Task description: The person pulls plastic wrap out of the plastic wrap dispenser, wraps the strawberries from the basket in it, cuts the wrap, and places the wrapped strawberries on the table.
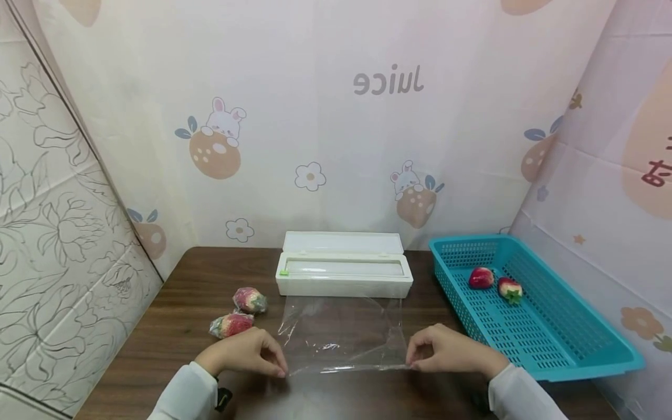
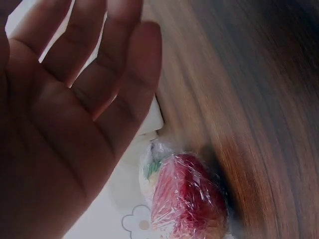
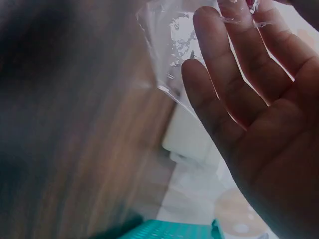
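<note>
A clear sheet of cling film (image 1: pixel 341 335) stretches from a white cling film dispenser (image 1: pixel 343 287) toward the front of the table. My left hand (image 1: pixel 247 352) pinches the sheet's near left corner between thumb and fingertips. At the near right corner, my right hand (image 1: pixel 448 350) pinches the film the same way; the right wrist view shows the film (image 3: pixel 174 45) bunched at its fingertips. Just beyond the left hand lie two red strawberries wrapped in film, one (image 1: pixel 231 324) nearer and one (image 1: pixel 250 300) behind it.
The dispenser's lid (image 1: pixel 342 241) stands raised at the back, with a small green slider (image 1: pixel 284 272) on its left end. On the right, a turquoise basket (image 1: pixel 572 303) holds two unwrapped strawberries, one (image 1: pixel 480 277) left of the other (image 1: pixel 510 290). A printed curtain hangs behind the table.
</note>
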A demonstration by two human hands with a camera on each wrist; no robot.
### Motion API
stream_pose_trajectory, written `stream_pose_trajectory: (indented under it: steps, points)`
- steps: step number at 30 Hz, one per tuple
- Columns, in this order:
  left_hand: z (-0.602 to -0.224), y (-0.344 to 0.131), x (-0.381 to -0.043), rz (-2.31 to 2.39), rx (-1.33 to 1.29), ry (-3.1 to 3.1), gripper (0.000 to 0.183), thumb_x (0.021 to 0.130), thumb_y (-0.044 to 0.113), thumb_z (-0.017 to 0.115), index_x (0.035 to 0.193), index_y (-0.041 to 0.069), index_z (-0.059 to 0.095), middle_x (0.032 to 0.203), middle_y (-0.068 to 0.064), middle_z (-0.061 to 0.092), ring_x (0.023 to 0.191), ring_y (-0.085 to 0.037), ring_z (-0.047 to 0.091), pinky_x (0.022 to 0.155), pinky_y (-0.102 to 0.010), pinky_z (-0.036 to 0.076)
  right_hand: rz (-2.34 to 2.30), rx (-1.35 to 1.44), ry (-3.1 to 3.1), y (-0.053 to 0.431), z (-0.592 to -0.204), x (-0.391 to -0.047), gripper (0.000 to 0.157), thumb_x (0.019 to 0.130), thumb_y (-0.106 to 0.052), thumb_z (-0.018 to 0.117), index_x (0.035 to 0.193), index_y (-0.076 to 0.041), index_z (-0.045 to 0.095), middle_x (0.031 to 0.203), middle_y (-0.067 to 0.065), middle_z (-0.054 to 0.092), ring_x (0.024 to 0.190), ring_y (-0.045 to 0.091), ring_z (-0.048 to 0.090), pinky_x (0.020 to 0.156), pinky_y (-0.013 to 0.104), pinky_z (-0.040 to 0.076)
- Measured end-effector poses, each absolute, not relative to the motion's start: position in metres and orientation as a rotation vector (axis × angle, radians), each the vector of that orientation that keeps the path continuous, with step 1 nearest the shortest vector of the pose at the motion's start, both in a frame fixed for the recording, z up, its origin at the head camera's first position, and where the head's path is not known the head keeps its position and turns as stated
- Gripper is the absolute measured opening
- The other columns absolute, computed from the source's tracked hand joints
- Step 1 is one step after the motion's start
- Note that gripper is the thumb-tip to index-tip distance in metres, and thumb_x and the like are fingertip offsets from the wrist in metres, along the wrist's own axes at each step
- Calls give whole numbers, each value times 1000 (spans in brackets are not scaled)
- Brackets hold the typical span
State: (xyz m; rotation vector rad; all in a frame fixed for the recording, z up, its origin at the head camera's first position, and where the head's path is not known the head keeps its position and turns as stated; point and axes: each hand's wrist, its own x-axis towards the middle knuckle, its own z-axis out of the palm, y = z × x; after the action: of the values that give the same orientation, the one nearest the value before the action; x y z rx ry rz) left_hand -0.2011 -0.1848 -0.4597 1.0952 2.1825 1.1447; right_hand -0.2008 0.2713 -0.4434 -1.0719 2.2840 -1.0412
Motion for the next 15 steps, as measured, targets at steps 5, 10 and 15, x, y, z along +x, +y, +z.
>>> stream_pose_trajectory:
  steps: [5, 10, 15]
  points:
    - [-467, -183, -200, 1099, 1041, 2214, 7, 88, 22, 79, 87, 15, 80, 75, 18, 69, 67, 6, 60, 60, -20, 53, -1003, -1063, 2299, 264, -458, -197, 4, 92, -20, 74, 90, -23, 75, 84, -18, 68, 74, -1, 61, 65, 25, 55]
    - [-474, -180, -198, 1060, 974, 2248, 5, 85, 18, 81, 83, 14, 80, 70, 18, 68, 63, 6, 59, 58, -19, 51, -941, -1083, 2368, 258, -469, -194, 6, 91, -23, 75, 85, -23, 76, 79, -21, 64, 69, -5, 56, 61, 21, 52]
    - [-483, -177, -194, 943, 952, 2310, 5, 81, 18, 84, 79, 20, 79, 68, 23, 66, 62, 8, 57, 57, -17, 49, -841, -1130, 2422, 254, -479, -190, 7, 88, -21, 78, 82, -23, 76, 80, -23, 62, 69, -7, 53, 60, 18, 49]
